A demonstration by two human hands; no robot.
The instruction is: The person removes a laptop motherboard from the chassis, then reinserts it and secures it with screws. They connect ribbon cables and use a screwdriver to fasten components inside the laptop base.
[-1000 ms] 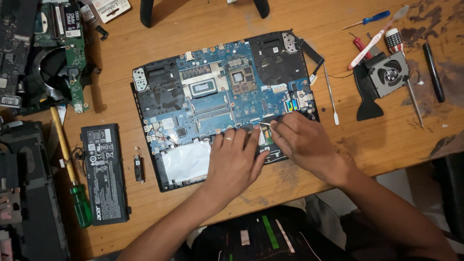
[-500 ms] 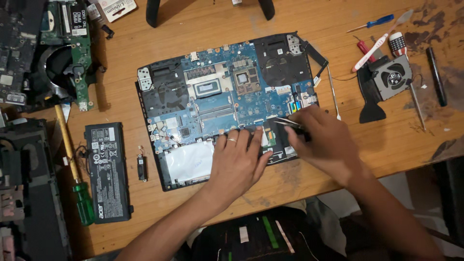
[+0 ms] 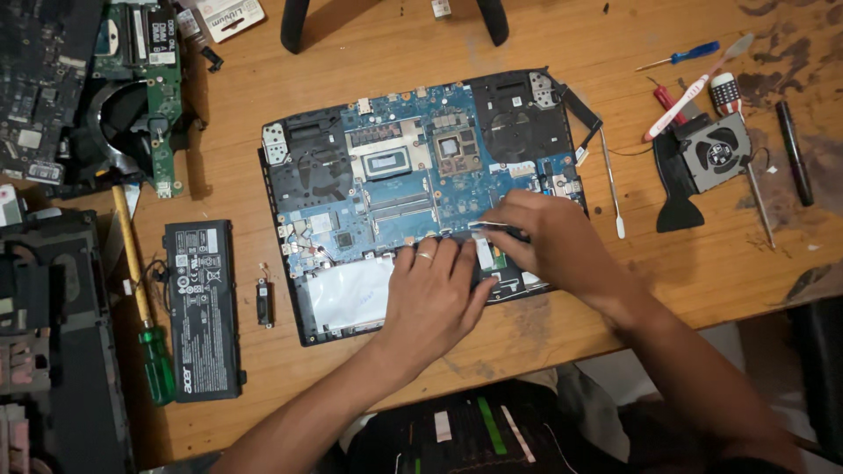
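An opened black laptop base (image 3: 303, 175), holding a blue circuit board (image 3: 413, 189), lies mid-frame on the wooden table (image 3: 369, 53). The left hand (image 3: 430, 298) rests flat on its lower edge, fingers together (a ring on one). The right hand (image 3: 549, 241) pinches a thin dark tool (image 3: 487, 225) against the board. A black battery (image 3: 204, 307) lies left; a loose black fan (image 3: 716, 154) sits upper right.

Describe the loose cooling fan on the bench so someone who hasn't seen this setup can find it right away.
Start at the opened laptop in the middle of the wooden table and look right, past the right hand. Near the table's right edge lies the loose cooling fan, a dark square housing with a round bladed centre. Unlike the thin screwdrivers and the dark pen-like tool around it, it is flat and blocky.
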